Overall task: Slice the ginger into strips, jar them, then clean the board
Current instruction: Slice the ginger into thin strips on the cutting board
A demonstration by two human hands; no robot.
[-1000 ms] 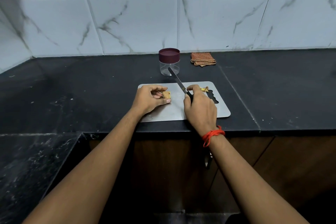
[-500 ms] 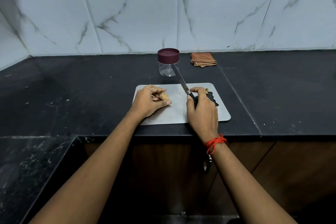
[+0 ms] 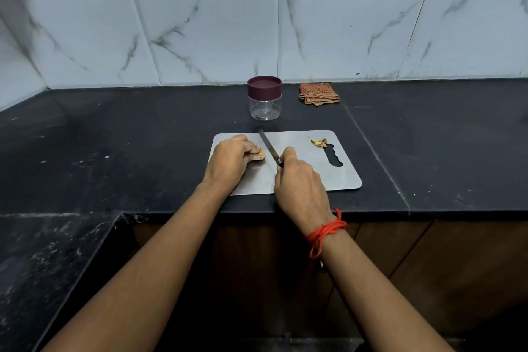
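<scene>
Two bare hands work over a metal cutting board at the centre of the frame, on a black stone counter. At centre-left, the left hand curls closed over a piece of ginger, pinning it to the board's left part; only the tan end of the root shows past the fingertips. The right hand, an orange thread tied at its wrist, is wrapped tight around the handle of a knife, whose narrow blade slants up and left just beside the ginger; whether its edge touches the root cannot be told. A small heap of yellowish ginger scraps lies near the board's upper right corner, next to the handle cutout. Above the board, toward the tiled wall, a clear plastic jar stands upright with its maroon lid on and appears to hold nothing. Right of it sits a folded checked cloth. No legible writing shows on any object.
</scene>
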